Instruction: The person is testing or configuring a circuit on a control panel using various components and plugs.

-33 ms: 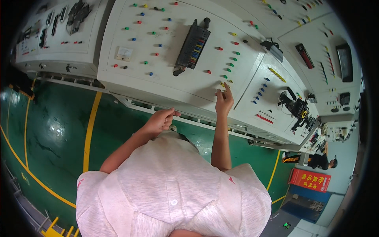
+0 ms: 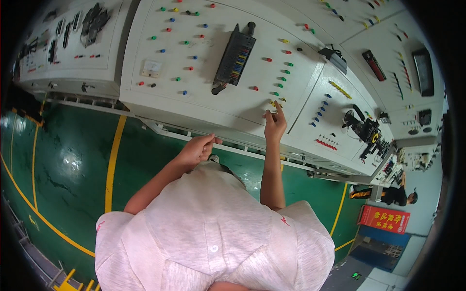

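My right hand [image 2: 275, 121] is raised to a white panel [image 2: 233, 107], its index finger at a small group of yellow sockets [image 2: 283, 100] below a column of green sockets [image 2: 282, 78]; the thumb is apart from that finger. My left hand [image 2: 199, 148] is closed lower down, in front of the panel's lower edge; whether anything is in its fingers is hidden. A black fuse box [image 2: 233, 58] with coloured fuses sits on the panel above my hands, among several coloured sockets.
More white panels with sockets stand at left and right, one holding a black mechanical assembly [image 2: 361, 126]. A metal rail [image 2: 170, 130] runs below. The green floor [image 2: 73, 179] has yellow lines. Another person [image 2: 393, 195] in dark clothing stands far right, near a red sign [image 2: 384, 218].
The view has shifted very slightly, with the panels a little higher and further left in the picture. My hands show no clear movement.
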Demonstrator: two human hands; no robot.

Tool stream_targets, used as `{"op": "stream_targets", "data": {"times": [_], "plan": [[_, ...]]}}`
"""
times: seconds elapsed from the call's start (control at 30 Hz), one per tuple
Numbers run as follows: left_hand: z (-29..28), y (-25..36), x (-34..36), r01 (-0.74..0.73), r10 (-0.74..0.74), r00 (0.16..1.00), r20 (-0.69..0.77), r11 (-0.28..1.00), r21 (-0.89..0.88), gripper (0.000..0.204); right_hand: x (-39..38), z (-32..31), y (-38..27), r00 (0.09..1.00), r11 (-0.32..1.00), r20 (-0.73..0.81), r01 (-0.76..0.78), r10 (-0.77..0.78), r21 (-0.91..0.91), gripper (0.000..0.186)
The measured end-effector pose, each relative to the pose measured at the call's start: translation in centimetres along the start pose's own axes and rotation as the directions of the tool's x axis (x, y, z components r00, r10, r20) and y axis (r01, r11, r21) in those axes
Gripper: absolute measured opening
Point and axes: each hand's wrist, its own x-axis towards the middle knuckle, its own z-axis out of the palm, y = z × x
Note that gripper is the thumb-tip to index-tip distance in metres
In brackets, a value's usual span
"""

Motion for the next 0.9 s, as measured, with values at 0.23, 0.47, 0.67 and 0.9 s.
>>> {"op": "stream_targets", "data": {"times": [0.23, 0.47, 0.67, 0.9], "plan": [[1.5, 0.5, 0.2, 0.069, -0.069, 0.997, -0.020, 0.998, 0.010, 0.036, -0.5, 0.3, 3.1, 0.987, 0.957, -0.076, -0.117, 0.142, 0.266, 0.044], [1.8, 0.1, 0.3, 0.090, -0.092, 0.993, -0.069, 0.996, -0.024, 0.033, -1.3, 0.6, 1.2, 0.993, 0.872, 0.083, -0.116, 0.087, 0.475, 0.049], [2.0, 0.0, 0.7, 0.135, -0.137, 0.988, -0.066, 0.990, -0.043, 0.031, -2.6, 0.5, 4.8, 0.996, 0.851, 0.058, -0.089, 0.069, 0.518, 0.061], [2.6, -0.7, 1.4, 0.147, -0.149, 0.987, -0.059, 0.988, -0.040, 0.031, -1.7, -0.2, 3.1, 0.979, 0.799, 0.205, -0.137, 0.018, 0.586, 0.059]]}}
